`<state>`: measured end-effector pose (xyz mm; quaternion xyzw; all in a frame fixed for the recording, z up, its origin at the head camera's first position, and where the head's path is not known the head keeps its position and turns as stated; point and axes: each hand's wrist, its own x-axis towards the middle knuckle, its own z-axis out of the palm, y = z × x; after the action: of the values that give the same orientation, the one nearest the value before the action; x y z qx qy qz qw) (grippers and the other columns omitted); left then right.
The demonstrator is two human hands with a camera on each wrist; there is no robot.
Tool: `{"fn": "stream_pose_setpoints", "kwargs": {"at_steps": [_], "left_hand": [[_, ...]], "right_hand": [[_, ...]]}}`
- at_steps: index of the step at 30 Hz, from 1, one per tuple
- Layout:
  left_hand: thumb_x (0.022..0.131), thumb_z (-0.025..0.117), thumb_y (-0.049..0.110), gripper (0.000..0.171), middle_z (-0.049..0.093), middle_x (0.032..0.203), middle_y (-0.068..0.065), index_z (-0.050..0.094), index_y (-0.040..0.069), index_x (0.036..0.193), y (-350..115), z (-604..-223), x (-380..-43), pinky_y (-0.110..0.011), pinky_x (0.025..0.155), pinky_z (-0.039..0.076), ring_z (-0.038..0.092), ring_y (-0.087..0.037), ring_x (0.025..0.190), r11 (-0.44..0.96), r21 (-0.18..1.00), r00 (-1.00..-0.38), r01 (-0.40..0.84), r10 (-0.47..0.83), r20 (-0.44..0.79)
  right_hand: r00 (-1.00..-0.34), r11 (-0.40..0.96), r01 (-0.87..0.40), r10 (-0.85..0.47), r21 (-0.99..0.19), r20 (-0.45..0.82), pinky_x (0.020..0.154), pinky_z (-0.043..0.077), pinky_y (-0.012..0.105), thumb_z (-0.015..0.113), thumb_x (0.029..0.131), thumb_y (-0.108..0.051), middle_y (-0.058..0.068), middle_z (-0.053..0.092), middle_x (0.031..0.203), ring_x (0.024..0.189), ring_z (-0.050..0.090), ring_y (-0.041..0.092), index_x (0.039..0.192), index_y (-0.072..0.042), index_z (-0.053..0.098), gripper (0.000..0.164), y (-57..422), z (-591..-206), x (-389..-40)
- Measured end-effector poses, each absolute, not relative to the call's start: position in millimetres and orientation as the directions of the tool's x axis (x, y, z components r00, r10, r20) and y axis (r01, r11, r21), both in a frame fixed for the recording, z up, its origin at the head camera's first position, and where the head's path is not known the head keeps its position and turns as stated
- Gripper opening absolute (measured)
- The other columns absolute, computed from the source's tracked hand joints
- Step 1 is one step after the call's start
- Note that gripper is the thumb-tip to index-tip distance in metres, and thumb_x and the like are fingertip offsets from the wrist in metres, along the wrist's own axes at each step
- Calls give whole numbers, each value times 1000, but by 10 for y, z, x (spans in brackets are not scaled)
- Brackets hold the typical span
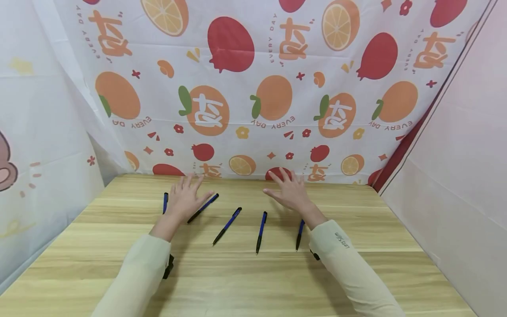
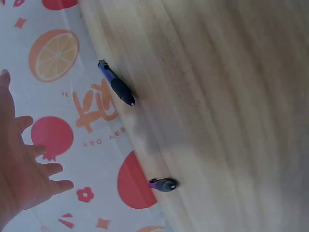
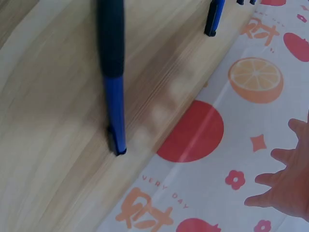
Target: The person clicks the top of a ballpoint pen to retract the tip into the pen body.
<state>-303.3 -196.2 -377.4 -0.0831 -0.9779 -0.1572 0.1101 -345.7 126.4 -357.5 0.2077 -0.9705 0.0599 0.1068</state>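
Several blue and black pens lie apart on a wooden table. My left hand hovers with spread fingers between the leftmost pen, partly hidden by the hand, and a slanted pen. Toward the middle are another slanted pen and a nearly upright-lying pen. Over the rightmost pen, whose upper end is covered by the wrist, my right hand spreads its fingers. Both hands hold nothing. Two pens, including one pen, show in the left wrist view; a close pen fills part of the right wrist view.
A fruit-print cloth hangs along the table's back edge. Pale cloth walls stand at the left and right. Dark devices sit under the left wrist and right wrist.
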Motion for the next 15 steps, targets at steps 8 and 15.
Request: {"fn": "stream_pose_setpoints", "kwargs": {"at_steps": [8,15], "left_hand": [[97,34,49,66,16,144,-29,22,5,145,-2124,-3860,-2989,-65,97,15,17,-52,126,881,445,-949,164,18,314],[97,28,51,69,22,140,-32,27,-2,141,-2271,-3906,-2948,-66,95,19,21,-54,123,778,614,-943,138,-87,322]], "right_hand": [[-888,895,-434,-407,-102,213,102,2,61,37,87,-65,7,15,151,134,8,41,145,-30,27,68,1072,-3577,-3429],[-880,881,-459,-432,-115,198,103,4,60,39,87,-65,9,19,150,135,8,39,145,-27,29,70,898,-3586,-3427]]}}
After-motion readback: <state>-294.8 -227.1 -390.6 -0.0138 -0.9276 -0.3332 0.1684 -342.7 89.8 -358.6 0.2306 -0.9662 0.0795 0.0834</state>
